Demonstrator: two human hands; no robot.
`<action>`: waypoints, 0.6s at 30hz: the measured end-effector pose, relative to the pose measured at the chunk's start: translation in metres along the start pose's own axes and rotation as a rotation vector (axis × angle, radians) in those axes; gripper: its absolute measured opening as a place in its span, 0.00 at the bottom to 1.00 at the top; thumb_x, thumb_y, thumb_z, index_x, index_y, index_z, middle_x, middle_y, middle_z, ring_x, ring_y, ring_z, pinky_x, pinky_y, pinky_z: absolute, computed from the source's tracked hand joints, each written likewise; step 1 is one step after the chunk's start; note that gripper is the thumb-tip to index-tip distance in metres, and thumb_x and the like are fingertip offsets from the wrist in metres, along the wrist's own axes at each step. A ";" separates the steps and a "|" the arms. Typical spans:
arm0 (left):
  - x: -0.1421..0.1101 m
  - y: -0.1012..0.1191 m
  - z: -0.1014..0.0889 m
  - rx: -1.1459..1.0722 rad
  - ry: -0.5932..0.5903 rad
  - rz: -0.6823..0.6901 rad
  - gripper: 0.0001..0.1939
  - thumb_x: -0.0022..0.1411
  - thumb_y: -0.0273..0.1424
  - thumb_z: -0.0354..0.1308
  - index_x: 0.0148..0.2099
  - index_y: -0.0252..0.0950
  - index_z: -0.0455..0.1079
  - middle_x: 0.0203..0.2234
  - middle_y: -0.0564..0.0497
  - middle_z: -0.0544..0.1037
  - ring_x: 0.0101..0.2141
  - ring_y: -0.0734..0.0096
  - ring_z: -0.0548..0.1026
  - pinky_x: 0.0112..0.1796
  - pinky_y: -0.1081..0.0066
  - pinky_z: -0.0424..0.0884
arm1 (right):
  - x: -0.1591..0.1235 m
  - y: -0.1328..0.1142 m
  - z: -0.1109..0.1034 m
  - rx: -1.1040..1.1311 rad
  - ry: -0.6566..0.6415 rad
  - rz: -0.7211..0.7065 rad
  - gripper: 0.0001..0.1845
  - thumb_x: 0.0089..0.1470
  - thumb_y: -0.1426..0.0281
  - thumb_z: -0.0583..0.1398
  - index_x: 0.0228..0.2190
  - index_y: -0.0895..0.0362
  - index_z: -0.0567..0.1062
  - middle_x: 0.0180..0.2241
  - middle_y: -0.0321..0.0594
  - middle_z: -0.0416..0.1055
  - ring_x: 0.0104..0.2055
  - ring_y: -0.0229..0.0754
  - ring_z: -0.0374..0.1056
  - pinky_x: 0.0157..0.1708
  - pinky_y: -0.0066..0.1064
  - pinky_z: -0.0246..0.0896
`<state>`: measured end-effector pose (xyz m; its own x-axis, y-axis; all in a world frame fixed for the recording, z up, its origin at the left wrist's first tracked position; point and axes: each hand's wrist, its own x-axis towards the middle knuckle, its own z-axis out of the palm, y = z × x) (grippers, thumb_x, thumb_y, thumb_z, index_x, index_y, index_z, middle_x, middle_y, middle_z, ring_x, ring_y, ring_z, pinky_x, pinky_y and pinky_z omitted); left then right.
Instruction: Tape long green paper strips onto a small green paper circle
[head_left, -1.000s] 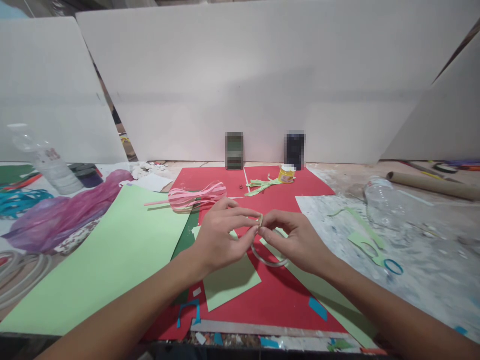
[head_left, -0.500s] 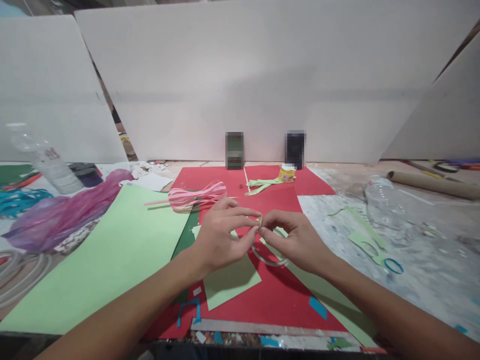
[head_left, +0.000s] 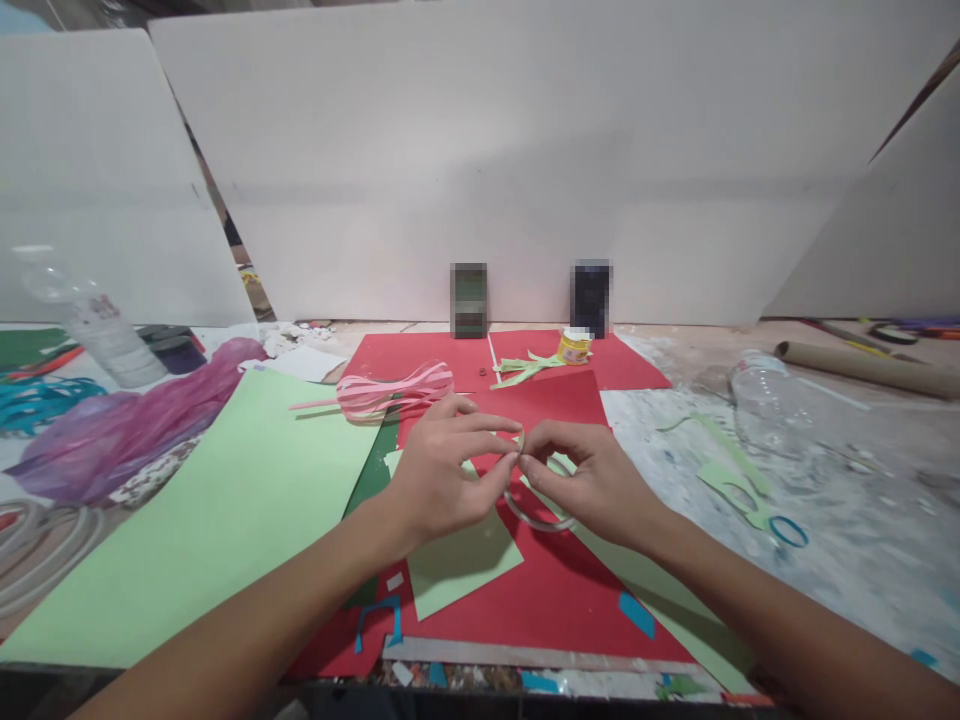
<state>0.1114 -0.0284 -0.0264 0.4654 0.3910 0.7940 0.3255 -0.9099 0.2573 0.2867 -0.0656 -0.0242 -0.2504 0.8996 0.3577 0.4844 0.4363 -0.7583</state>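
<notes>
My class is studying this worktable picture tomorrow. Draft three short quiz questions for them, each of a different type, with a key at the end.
1. Multiple choice: what shape is the pale thing held where the fingers of the left hand and right hand meet?
A. A square
B. A ring
C. A cone

2. True or false: the yellow jar near the back of the table is lying on its side.

3. Fill in the blank: the brown cardboard tube lies on the person's ____ side of the table.

Key: 1. B. 2. False; it stands upright. 3. Right.
</notes>
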 end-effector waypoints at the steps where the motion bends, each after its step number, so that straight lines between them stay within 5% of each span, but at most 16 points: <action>1: 0.000 0.000 0.000 -0.001 -0.002 0.000 0.06 0.53 0.23 0.59 0.31 0.37 0.75 0.33 0.49 0.82 0.29 0.69 0.73 0.37 0.61 0.71 | 0.000 0.000 0.000 -0.001 -0.002 -0.001 0.06 0.51 0.75 0.57 0.25 0.58 0.73 0.22 0.35 0.71 0.25 0.35 0.65 0.28 0.26 0.60; 18: 0.000 0.000 0.000 0.000 -0.009 -0.020 0.06 0.53 0.23 0.59 0.31 0.37 0.75 0.33 0.50 0.82 0.29 0.68 0.73 0.37 0.61 0.71 | 0.000 0.000 0.000 -0.008 -0.001 -0.013 0.06 0.50 0.75 0.57 0.24 0.57 0.72 0.21 0.34 0.70 0.24 0.35 0.65 0.27 0.26 0.60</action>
<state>0.1109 -0.0286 -0.0265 0.4665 0.4105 0.7835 0.3346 -0.9018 0.2733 0.2867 -0.0653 -0.0247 -0.2572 0.8940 0.3669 0.4876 0.4479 -0.7494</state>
